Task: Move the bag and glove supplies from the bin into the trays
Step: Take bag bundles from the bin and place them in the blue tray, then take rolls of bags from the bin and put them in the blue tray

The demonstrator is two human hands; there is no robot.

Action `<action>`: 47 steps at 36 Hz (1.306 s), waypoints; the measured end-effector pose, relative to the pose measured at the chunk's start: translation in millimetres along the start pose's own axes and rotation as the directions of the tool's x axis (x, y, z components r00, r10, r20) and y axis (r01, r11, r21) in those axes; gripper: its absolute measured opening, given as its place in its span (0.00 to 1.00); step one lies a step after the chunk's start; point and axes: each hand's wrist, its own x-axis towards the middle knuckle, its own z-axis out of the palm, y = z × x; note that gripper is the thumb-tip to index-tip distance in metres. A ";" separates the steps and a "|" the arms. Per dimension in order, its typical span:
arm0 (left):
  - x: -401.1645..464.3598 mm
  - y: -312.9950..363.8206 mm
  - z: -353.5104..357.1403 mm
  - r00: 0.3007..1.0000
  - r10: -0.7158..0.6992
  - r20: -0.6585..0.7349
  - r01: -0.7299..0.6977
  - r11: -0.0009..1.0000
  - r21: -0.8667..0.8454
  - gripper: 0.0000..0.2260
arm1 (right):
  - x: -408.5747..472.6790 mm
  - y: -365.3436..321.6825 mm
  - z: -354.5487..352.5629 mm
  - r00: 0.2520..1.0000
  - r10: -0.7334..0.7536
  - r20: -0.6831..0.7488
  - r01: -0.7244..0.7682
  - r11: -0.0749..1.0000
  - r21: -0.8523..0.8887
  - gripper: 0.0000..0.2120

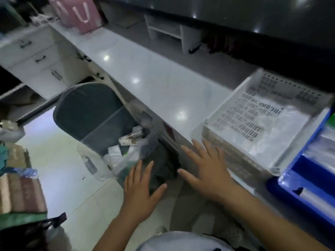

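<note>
Bin (pixel 101 160) sits on the floor below the worktop (pixel 145 84), a clear plastic tub tipped against a grey chair (pixel 90 109), with white packets (pixel 126 140) and crumpled clear bags inside; which are gloves and which are bags, cannot tell, frame is blurred. Left hand (pixel 140 189) hovers just beside the bin's near corner, fingers (pixel 138 169) straight and spread, holding nothing. Right hand (pixel 206 171) is also flat and spread, empty, over the worktop's front edge just beside the white tray (pixel 241 98); whether it touches the edge, cannot tell. White slotted tray sits on the worktop with clear plastic (pixel 277 124) already lying in its right part. Blue tray (pixel 282 183) is next to it at the right, also holding clear plastic. Risks, as a judgement: the bin looks tilted and its mouth is half under the worktop overhang, so a one-handed reach could tip it further and spill packets on the floor. Thin clear bags cling together, so grabbing one may drag out several or snag on the bin rim. A dark cloth (pixel 163 165) hanging between bin and worktop could catch the left hand on its way in. White tray overhangs the front edge, so a bump from the right hand could shove it off.
</note>
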 end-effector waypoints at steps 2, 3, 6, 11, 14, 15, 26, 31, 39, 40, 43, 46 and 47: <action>-1.6 -29.9 -6.9 1.000 -0.024 0.011 0.024 0.999 -0.038 0.41 | 8.1 -25.7 23.8 0.999 0.011 0.036 -0.011 1.000 -0.001 0.35; -0.9 -44.2 -11.8 1.000 -0.013 0.000 0.013 0.998 -0.064 0.41 | 11.9 -38.5 35.5 0.998 0.024 0.050 -0.024 1.000 0.008 0.35; -1.3 -95.4 -30.2 0.998 0.015 -0.065 -0.025 0.988 -0.153 0.37 | 25.0 -84.3 77.5 0.995 0.056 0.086 -0.058 0.998 0.027 0.34; -4.1 -172.9 -41.1 0.997 -0.042 -0.067 0.028 0.981 -0.191 0.35 | 36.1 -152.3 152.2 0.959 0.088 0.269 -0.069 0.995 -0.078 0.35; -7.8 -209.4 -40.3 0.997 -0.079 -0.028 0.072 0.981 -0.179 0.37 | 42.8 -180.1 172.3 0.936 0.103 0.337 -0.065 0.991 -0.120 0.35; -11.3 -219.1 -38.1 0.996 -0.093 -0.013 0.089 0.979 -0.185 0.38 | 45.3 -185.3 174.4 0.935 0.111 0.338 -0.073 0.990 -0.125 0.35; 4.7 -291.3 -35.0 0.940 -0.247 0.235 0.305 0.917 -0.256 0.40 | 115.3 -199.7 190.7 0.902 0.237 0.362 -0.194 0.969 -0.153 0.36; 36.2 -334.0 -46.3 0.896 -0.353 0.271 0.407 0.895 -0.180 0.39 | 191.8 -209.7 217.5 0.899 0.199 0.391 -0.146 0.976 -0.161 0.36; 125.7 -379.0 -78.9 0.863 -0.383 0.331 0.399 0.917 0.019 0.37 | 302.3 -192.8 268.6 0.856 0.139 0.497 -0.053 0.981 -0.184 0.38; 141.5 -381.3 -78.8 0.857 -0.379 0.348 0.390 0.920 0.041 0.37 | 313.6 -185.2 276.6 0.841 0.145 0.520 -0.053 0.981 -0.188 0.38; 187.9 -388.1 -72.0 0.843 -0.345 0.414 0.322 0.938 0.126 0.38 | 338.5 -163.7 299.5 0.817 0.145 0.558 -0.038 0.980 -0.198 0.40; 235.7 -395.8 -62.5 0.840 -0.296 0.455 0.231 0.954 0.192 0.39 | 349.5 -148.9 318.4 0.819 0.174 0.546 -0.046 0.970 -0.240 0.40; 252.0 -397.6 -58.7 0.840 -0.281 0.465 0.202 0.956 0.212 0.39 | 350.6 -145.7 321.5 0.827 0.180 0.533 -0.046 0.966 -0.255 0.39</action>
